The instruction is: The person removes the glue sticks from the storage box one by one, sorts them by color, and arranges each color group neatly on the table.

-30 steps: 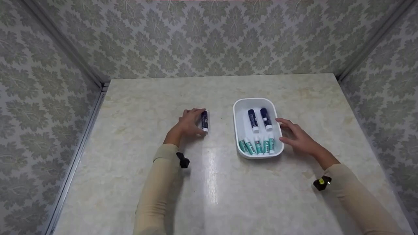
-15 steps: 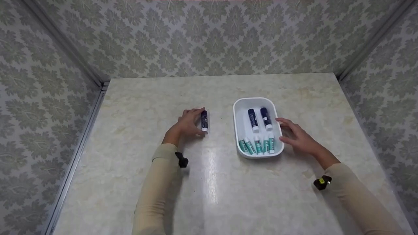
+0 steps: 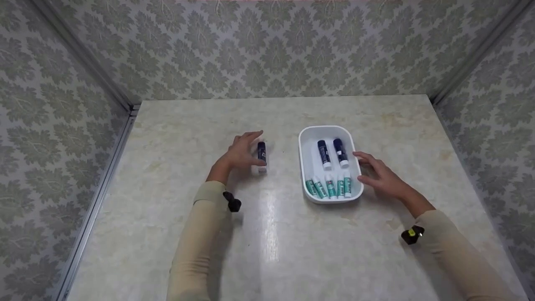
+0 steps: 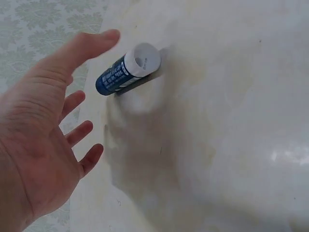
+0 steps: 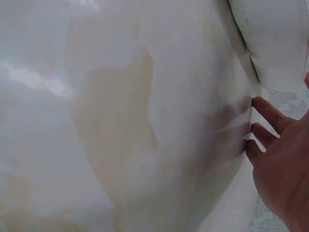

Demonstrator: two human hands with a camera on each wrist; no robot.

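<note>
A dark blue tube with a white cap (image 3: 261,153) lies on the pale marble table (image 3: 267,234), left of a white tray (image 3: 307,163). My left hand (image 3: 244,151) hovers just left of the tube with its fingers spread and holds nothing. The left wrist view shows the tube (image 4: 126,73) lying free between thumb and fingers, untouched. Inside the tray lie two more dark blue tubes (image 3: 324,154) and a row of several teal tubes (image 3: 330,186). My right hand (image 3: 376,172) sits at the tray's right side, fingers straight, with its fingertips (image 5: 260,104) close to the tray wall (image 5: 277,43).
Patterned walls (image 3: 267,50) close the table in at the back and on both sides. Bare tabletop stretches in front of the tray and behind it. A small black device sits on each wrist over beige sleeves.
My left hand has let go of the dark blue tube and lifted a little, its fingers spreading. The tube stays on the table. The right hand and the tray have not moved.
</note>
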